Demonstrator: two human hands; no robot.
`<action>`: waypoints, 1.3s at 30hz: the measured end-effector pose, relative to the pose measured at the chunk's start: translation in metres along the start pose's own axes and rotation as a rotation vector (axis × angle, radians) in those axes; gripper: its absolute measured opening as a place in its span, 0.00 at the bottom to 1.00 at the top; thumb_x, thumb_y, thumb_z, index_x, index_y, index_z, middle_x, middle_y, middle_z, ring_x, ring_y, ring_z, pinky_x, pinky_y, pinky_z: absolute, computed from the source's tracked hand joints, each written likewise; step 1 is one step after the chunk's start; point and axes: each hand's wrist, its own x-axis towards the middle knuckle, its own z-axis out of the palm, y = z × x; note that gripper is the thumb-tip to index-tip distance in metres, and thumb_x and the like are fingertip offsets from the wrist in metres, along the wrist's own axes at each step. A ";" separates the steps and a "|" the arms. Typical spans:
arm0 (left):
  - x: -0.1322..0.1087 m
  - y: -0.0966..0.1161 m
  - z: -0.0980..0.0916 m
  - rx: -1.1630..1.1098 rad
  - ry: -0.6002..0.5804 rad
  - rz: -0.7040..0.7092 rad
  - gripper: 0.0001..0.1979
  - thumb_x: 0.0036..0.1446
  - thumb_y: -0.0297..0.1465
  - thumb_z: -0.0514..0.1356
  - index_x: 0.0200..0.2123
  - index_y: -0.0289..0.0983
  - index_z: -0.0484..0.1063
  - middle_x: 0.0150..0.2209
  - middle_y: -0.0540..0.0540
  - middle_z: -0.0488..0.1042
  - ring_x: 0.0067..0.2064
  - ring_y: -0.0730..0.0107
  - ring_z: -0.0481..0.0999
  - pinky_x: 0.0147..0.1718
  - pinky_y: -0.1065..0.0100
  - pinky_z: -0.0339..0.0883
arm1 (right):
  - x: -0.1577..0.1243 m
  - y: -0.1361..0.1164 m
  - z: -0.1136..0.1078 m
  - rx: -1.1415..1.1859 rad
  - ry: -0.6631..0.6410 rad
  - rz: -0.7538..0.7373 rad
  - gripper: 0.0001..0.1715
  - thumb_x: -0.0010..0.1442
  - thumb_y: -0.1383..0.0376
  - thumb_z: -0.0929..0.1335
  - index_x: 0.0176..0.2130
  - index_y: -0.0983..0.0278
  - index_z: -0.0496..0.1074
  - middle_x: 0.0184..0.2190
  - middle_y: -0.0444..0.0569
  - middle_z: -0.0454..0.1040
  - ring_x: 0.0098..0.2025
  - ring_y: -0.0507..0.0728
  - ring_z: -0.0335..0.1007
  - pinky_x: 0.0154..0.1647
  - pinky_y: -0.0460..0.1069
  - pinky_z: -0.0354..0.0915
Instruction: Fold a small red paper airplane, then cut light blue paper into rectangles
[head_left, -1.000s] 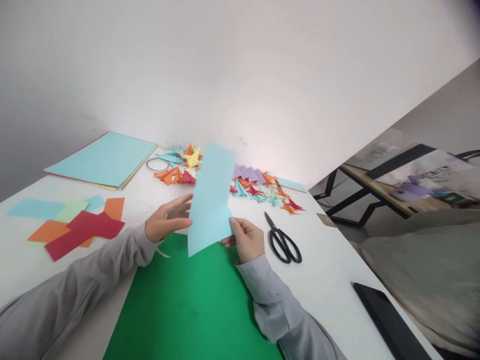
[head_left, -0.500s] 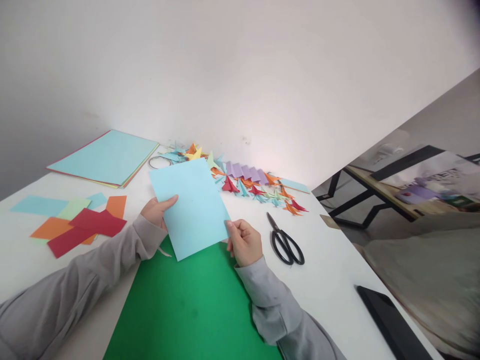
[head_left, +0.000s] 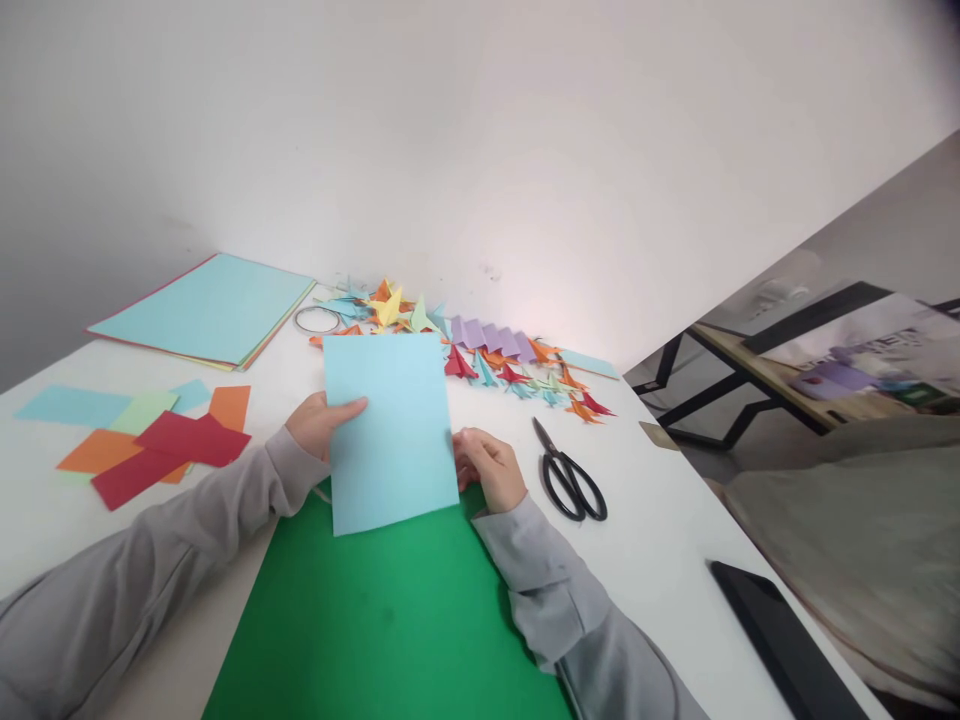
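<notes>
My left hand [head_left: 311, 425] grips a light blue paper sheet [head_left: 394, 440] by its left edge, thumb on the front and the other fingers behind. The sheet is held up nearly straight above a green mat [head_left: 382, 610]. Beside the sheet's right edge is my right hand [head_left: 487, 468], its fingers loosely bent and the thumb off the sheet's face. Its fingertips are close to the edge; whether they touch it is hard to tell. Black-handled scissors [head_left: 570, 480] lie to the right of this hand.
Coloured paper strips [head_left: 165, 440] lie at the left. Behind them is a stack of large coloured sheets [head_left: 210, 305]. Folded paper cranes [head_left: 386, 305] and purple folded pieces [head_left: 491, 338] line the wall. A black flat device [head_left: 780, 640] rests near the table's right edge.
The light blue sheet has turned more upright and shifted slightly right in my left hand. My right thumb and fingers have come off the sheet's lower right edge.
</notes>
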 end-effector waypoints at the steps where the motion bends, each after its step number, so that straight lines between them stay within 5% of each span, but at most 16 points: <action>1: -0.003 -0.002 0.002 0.014 -0.041 -0.021 0.12 0.38 0.24 0.66 0.31 0.29 0.75 0.27 0.40 0.79 0.27 0.59 0.78 0.26 0.63 0.74 | 0.000 0.000 0.000 0.009 -0.024 -0.010 0.27 0.41 0.43 0.70 0.20 0.65 0.67 0.11 0.38 0.60 0.13 0.47 0.53 0.12 0.43 0.51; 5: -0.009 -0.006 0.005 0.063 -0.091 -0.037 0.16 0.35 0.28 0.69 0.32 0.30 0.76 0.29 0.39 0.79 0.28 0.58 0.78 0.25 0.64 0.73 | -0.002 0.000 0.001 -0.020 0.024 -0.099 0.22 0.44 0.51 0.71 0.17 0.65 0.64 0.11 0.35 0.53 0.15 0.45 0.46 0.14 0.42 0.46; 14: -0.002 -0.017 0.000 0.170 -0.091 -0.066 0.23 0.31 0.33 0.72 0.34 0.30 0.76 0.35 0.36 0.79 0.33 0.54 0.79 0.32 0.58 0.74 | -0.005 0.001 0.005 -0.057 0.139 -0.154 0.20 0.47 0.51 0.69 0.20 0.65 0.67 0.12 0.36 0.53 0.17 0.47 0.46 0.16 0.44 0.48; 21: -0.005 -0.012 0.004 0.126 -0.137 -0.099 0.21 0.28 0.33 0.72 0.30 0.29 0.76 0.29 0.38 0.79 0.28 0.58 0.77 0.25 0.63 0.72 | -0.009 -0.003 0.008 -0.084 0.271 -0.195 0.19 0.46 0.52 0.70 0.23 0.66 0.72 0.13 0.37 0.55 0.17 0.47 0.47 0.16 0.44 0.49; 39: -0.010 -0.016 0.006 0.094 -0.124 -0.025 0.22 0.26 0.27 0.72 0.32 0.30 0.76 0.34 0.37 0.79 0.40 0.47 0.77 0.37 0.54 0.72 | -0.009 -0.004 0.008 -0.066 0.231 -0.161 0.20 0.45 0.51 0.70 0.23 0.66 0.72 0.11 0.37 0.58 0.16 0.47 0.48 0.16 0.44 0.50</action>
